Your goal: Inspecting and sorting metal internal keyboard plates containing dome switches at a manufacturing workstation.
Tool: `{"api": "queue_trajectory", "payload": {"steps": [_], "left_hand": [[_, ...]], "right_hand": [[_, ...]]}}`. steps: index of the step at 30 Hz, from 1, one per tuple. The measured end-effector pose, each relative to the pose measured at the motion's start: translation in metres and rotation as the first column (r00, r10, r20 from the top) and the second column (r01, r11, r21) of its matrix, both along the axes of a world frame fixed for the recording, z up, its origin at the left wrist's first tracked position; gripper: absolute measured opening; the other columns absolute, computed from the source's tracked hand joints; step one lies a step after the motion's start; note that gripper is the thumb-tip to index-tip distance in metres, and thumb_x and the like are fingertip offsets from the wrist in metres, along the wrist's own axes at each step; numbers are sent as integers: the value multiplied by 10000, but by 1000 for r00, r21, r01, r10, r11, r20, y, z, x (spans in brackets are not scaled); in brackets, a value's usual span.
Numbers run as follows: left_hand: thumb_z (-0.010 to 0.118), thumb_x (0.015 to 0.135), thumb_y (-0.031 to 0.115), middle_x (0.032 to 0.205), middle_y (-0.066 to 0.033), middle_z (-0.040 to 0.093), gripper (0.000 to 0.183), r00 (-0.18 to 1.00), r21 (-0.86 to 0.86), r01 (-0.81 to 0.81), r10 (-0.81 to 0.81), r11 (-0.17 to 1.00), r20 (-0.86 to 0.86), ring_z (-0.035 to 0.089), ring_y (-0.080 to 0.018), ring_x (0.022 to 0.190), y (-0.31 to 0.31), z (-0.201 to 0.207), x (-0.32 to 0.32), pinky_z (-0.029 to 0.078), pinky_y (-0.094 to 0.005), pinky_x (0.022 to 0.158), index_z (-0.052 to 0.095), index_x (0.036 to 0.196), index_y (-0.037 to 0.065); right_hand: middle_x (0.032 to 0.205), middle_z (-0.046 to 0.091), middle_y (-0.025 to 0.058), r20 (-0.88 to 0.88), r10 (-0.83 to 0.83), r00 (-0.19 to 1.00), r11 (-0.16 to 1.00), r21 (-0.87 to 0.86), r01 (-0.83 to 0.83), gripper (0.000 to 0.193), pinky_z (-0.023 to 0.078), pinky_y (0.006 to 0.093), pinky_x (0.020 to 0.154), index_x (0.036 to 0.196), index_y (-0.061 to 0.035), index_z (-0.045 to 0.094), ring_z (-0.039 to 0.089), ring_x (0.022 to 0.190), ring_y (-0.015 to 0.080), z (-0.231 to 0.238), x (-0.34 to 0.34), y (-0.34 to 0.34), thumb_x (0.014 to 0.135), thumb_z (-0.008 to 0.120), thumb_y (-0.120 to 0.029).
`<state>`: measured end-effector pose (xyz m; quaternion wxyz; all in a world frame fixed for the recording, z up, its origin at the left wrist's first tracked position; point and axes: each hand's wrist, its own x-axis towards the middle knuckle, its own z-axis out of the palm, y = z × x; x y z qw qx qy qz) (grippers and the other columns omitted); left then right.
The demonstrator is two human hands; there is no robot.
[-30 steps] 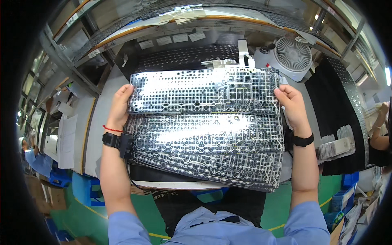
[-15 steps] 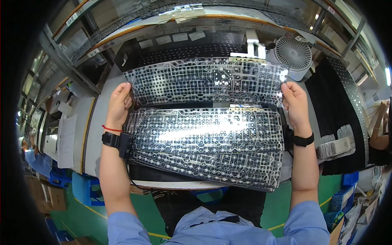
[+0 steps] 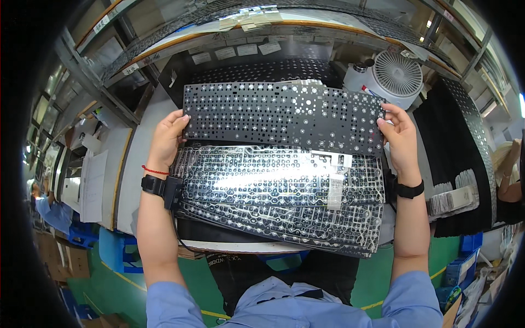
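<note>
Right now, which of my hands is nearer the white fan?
Right. Your right hand grips the black sheet's right end, just on your side of the fan; your left hand holds the opposite end, well to the fan's left.

A green floor (image 3: pixel 194 270) painted with thin yellow lines (image 3: pixel 123 277) spreads beneath a grey-topped worktable (image 3: pixel 134 164). Above its far side runs a long shelf (image 3: pixel 311 25) edged in orange-brown wood, beside a grey metal rack (image 3: pixel 109 94). A blue plastic stool (image 3: pixel 112 249) stands left; a white tube light (image 3: pixel 521 104) glows far right.
</note>
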<state>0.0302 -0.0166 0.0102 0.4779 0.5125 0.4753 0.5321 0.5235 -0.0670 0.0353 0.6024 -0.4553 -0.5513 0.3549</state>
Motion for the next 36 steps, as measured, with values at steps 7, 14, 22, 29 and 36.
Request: {"api": "queue_trajectory", "payload": {"steps": [7, 14, 22, 29, 36], "left_hand": [[566, 984, 177, 838, 62, 615, 147, 1000, -66, 25, -26, 998, -16, 474, 13, 589, 1, -1, -2, 367, -122, 506, 603, 1077, 69], [536, 996, 147, 1011, -19, 644, 241, 983, -30, 3, 2, 1000, 185, 579, -48, 761, 13, -15, -29, 459, -134, 623, 563, 1205, 29], [502, 999, 139, 1280, -201, 573, 394, 954, -32, -67, 73, 997, 292, 628, -228, 1079, 9, -8, -18, 542, -267, 878, 447, 1340, -51], [510, 1009, 213, 1077, -112, 683, 309, 985, -80, 96, -83, 992, 154, 671, -151, 889, 2, 0, -6, 547, -245, 787, 577, 1202, -19], [535, 1008, 212, 890, 10, 685, 198, 975, -117, 224, -222, 968, 28, 604, -37, 720, 2, -9, -6, 495, -195, 670, 640, 1000, 44]], "right_hand": [[992, 606, 2, 23, 46, 999, 999, -16, -46, 311, 417, 168, 588, 1214, -14, 581, 552, 724, 21, -9, 8, 6, 907, 629, -21], [909, 605, 0, 110, 17, 994, 986, -166, 1, 264, 440, 194, 616, 1164, -16, 594, 552, 724, 41, -4, 6, 5, 939, 632, -149], [729, 580, -45, 376, 455, 807, 849, -457, -265, 201, 394, 206, 593, 804, -17, 635, 484, 670, 21, -7, 13, 3, 908, 688, -181], [771, 579, -50, 357, 206, 911, 975, -158, -158, 139, 396, 205, 650, 838, -22, 635, 492, 718, 35, 1, 7, -3, 887, 694, -139], [776, 583, -45, 279, 132, 951, 986, -132, -98, 134, 392, 200, 659, 877, -9, 641, 492, 723, 30, -4, 9, 2, 912, 668, -136]]}}
